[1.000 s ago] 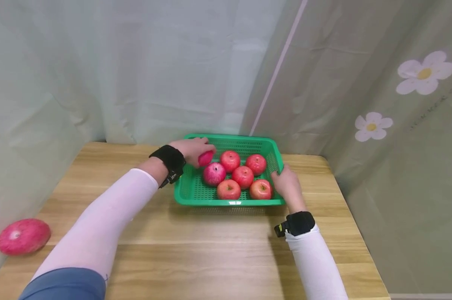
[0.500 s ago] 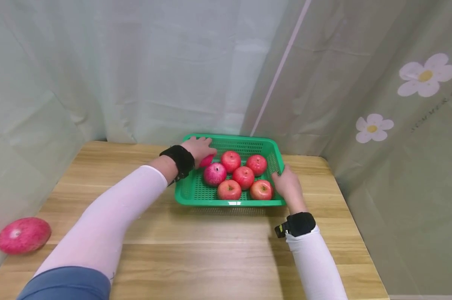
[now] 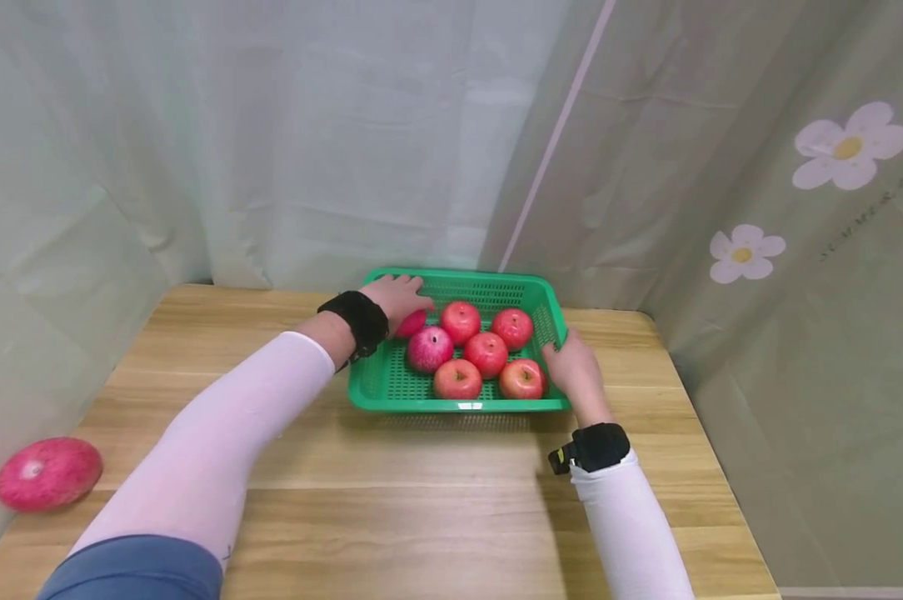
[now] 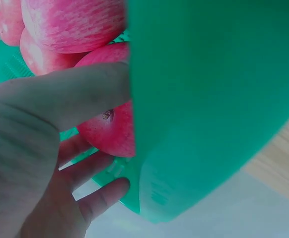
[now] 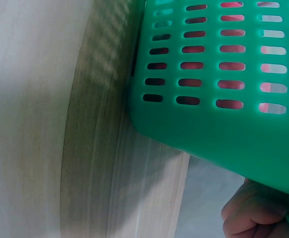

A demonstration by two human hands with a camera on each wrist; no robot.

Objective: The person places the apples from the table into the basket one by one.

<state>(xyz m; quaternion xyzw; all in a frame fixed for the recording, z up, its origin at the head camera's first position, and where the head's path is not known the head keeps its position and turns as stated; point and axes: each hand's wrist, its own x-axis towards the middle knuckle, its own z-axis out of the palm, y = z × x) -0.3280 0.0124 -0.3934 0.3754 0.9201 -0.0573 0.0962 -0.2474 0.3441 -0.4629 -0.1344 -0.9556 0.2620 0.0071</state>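
Observation:
A green plastic basket (image 3: 376, 406) stands at the back of the table with several red apples (image 3: 486, 355) in it. My left hand (image 3: 396, 298) reaches into its back left corner and holds a red apple (image 3: 411, 323) low inside. In the left wrist view the thumb lies across that apple (image 4: 112, 130), the other fingers spread on its far side, and the basket wall hides part of it. Beside it sits a purplish streaked apple (image 3: 430, 348). My right hand (image 3: 574, 368) grips the basket's right rim, its thumb over the edge.
A pinkish-red streaked fruit (image 3: 50, 473) lies at the table's left edge, near my left sleeve. Pale curtains (image 3: 361, 150) hang close behind the basket and along both sides. The wooden table (image 3: 421, 517) extends in front of the basket.
My left hand has moved slightly right and down into the basket's corner with the apple, then stayed there. The right hand keeps its grip on the rim.

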